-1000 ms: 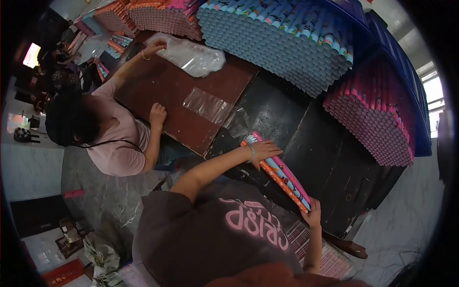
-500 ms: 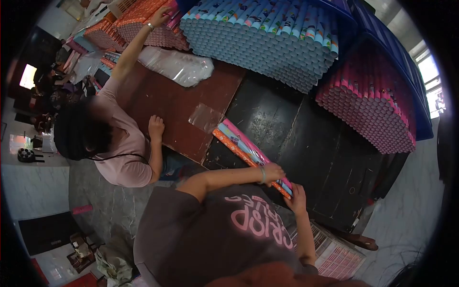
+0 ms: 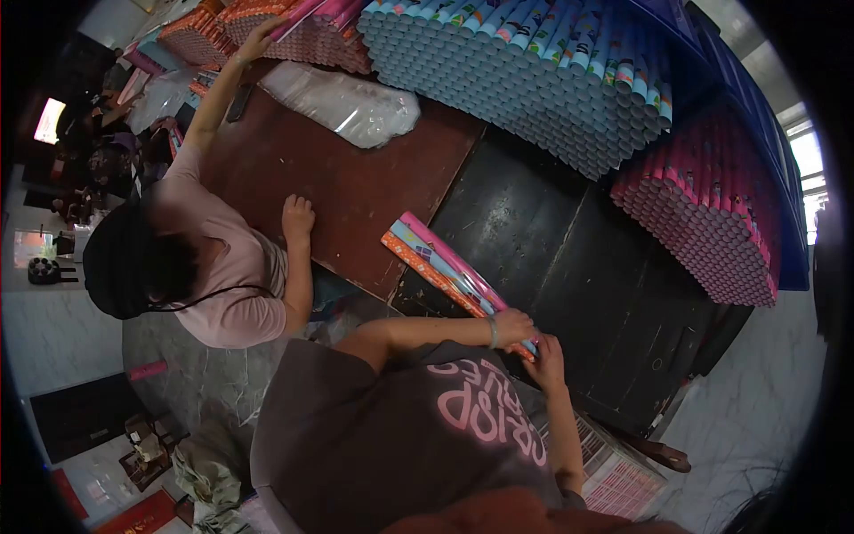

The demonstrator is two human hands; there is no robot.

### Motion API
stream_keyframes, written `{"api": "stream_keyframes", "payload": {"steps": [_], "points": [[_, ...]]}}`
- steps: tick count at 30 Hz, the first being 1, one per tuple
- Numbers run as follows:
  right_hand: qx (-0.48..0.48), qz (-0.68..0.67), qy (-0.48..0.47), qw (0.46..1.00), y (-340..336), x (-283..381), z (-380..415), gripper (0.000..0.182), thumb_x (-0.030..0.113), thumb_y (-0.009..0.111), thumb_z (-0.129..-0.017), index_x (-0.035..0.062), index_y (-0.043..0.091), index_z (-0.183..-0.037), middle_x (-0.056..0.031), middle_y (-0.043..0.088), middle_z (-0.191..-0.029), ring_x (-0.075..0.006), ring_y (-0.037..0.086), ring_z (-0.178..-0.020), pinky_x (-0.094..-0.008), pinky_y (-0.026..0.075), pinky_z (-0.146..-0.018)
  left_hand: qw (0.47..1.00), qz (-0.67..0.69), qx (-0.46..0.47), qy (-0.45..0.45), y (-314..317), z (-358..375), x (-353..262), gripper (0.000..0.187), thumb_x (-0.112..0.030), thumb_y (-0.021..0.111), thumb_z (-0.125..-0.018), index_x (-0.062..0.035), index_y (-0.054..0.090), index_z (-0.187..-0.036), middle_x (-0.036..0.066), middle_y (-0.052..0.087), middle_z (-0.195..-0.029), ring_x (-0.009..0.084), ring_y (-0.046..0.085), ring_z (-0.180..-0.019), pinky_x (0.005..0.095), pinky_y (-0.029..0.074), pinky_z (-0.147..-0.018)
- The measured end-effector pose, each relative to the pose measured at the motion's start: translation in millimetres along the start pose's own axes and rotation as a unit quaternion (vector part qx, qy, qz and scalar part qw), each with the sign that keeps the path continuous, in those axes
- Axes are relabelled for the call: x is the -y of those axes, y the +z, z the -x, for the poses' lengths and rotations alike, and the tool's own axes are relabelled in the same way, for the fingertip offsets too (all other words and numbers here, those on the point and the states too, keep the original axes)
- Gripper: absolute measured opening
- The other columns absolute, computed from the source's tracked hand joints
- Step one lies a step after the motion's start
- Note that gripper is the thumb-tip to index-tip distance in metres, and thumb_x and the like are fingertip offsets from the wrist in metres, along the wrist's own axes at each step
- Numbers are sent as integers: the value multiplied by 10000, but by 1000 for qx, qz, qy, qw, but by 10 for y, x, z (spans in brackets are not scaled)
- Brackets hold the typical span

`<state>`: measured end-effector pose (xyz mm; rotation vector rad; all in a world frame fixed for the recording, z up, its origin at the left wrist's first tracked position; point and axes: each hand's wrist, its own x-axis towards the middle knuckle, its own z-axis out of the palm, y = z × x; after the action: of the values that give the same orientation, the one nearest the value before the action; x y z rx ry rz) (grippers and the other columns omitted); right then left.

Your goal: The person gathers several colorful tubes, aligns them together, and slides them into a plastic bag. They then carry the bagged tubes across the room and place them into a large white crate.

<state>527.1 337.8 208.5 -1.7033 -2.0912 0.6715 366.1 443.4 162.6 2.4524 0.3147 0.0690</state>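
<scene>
A bundle of three wrapping paper rolls, pink, blue and orange, lies slantwise across the black tabletop, with a shiny clear plastic film around it. My left hand, with a band at its wrist, closes over the bundle near its close end. Right at that end, my right hand has its fingers bent against the roll ends. Its fingertips are partly hidden, and how firmly it grips is hard to see.
Stacked blue rolls and pink rolls stand at the back beside blue crates. Clear plastic bags lie on the brown table. A co-worker on the left reaches toward pink rolls; orange rolls lie farther back.
The flat, empty plastic beyond the bundle's far end no longer shows. The bundle and my hands have shifted slightly. The co-worker's raised hand has moved left and down, now at a pink roll.
</scene>
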Motion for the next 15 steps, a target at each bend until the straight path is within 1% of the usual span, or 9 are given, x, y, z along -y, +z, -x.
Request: {"api": "stream_keyframes", "payload": {"steps": [1,3,5,7,9,11,13,14,15], "points": [[1,1,1,1000,11,20,0,618,114,732,-542,-8,495,-1099,-199,518,-1056,-369,499,-985,-417,424,-859,1000,2,-1,1,-19,1,17,749,-322,813,-403,-21,538,-1031,123,564,-1017,307,525,-1008,412,417,-881],[-9,1,-7,1000,20,68,16,613,114,733,-547,-12,495,-1098,-195,516,-1067,-370,496,-992,-419,416,-873,988,-118,1,96,-121,54,82,935,-377,819,-405,-15,469,-1193,191,476,-1229,320,414,-1201,437,288,-1034],[-11,5,1,1000,25,97,15,611,116,733,-549,-13,495,-1097,-194,515,-1070,-369,494,-996,-418,413,-878,993,-104,50,39,-760,293,32,1176,-431,827,-374,53,304,-1310,232,312,-1372,346,267,-1304,457,142,-1097],[-15,12,10,1000,27,92,14,609,117,734,-552,-14,495,-1097,-193,514,-1073,-368,492,-1000,-418,410,-882,994,-112,14,2,-1021,584,280,1246,-468,824,-368,64,243,-1332,240,272,-1386,374,250,-1302,451,151,-1095],[-10,22,18,1000,36,78,23,609,119,734,-554,-14,496,-1099,-192,513,-1075,-368,489,-1003,-416,410,-883,984,-164,11,-68,-1309,949,539,1237,-495,816,-376,68,256,-1325,229,285,-1384,353,254,-1305,443,148,-1097],[0,17,18,1000,13,75,-7,609,120,733,-557,-14,494,-1102,-192,513,-1075,-369,489,-1004,-415,410,-884,971,-185,46,-146,-1505,1280,771,1254,-533,795,-403,66,221,-1343,225,248,-1404,328,244,-1314,425,149,-1098],[8,16,10,1000,-23,85,-43,607,121,729,-565,-14,490,-1107,-190,514,-1074,-368,488,-1004,-416,410,-886,966,-204,37,-157,-1500,1568,1009,1204,-549,769,-452,64,235,-1339,214,265,-1400,314,248,-1314,423,147,-1099],[2,13,4,1000,-15,87,-79,609,121,729,-565,-13,489,-1108,-189,515,-1075,-367,488,-1006,-418,410,-887,964,-216,50,-147,-1474,1612,1068,1080,-574,711,-541,63,300,-1311,203,295,-1389,302,267,-1308,418,165,-1095],[-4,11,1,1000,-12,79,-92,610,121,728,-564,-12,488,-1109,-188,515,-1077,-366,489,-1008,-420,410,-887,967,-208,54,-136,-1373,1628,1085,1080,-574,711,-541,63,300,-1311,203,295,-1389,302,267,-1308,418,165,-1095]]}}
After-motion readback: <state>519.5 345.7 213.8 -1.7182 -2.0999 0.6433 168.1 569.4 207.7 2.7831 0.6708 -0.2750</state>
